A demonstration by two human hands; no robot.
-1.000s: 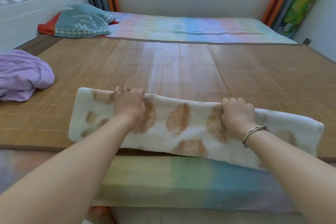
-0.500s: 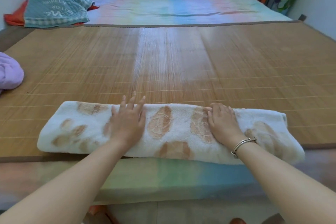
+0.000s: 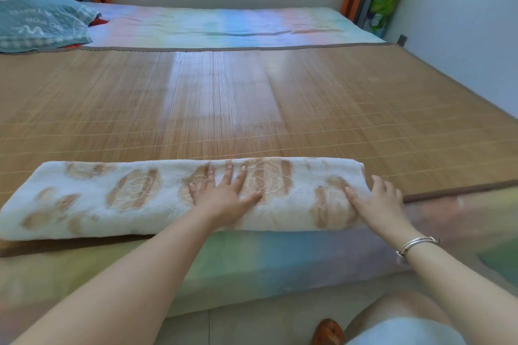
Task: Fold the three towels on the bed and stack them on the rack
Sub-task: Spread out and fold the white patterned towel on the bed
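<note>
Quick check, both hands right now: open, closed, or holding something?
Left hand: open, fingers spread, pressing flat on the folded towel.
Right hand: open, resting on the towel's right end, gripping nothing.

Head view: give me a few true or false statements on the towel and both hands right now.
1. The white and tan towel lies folded into a long strip on the bamboo mat. True.
2. The left hand presses flat on the towel. True.
3. The right hand holds the towel in the air. False: it rests at the towel's right end.
4. A teal pillow sits on the towel. False: it lies far back left.
</note>
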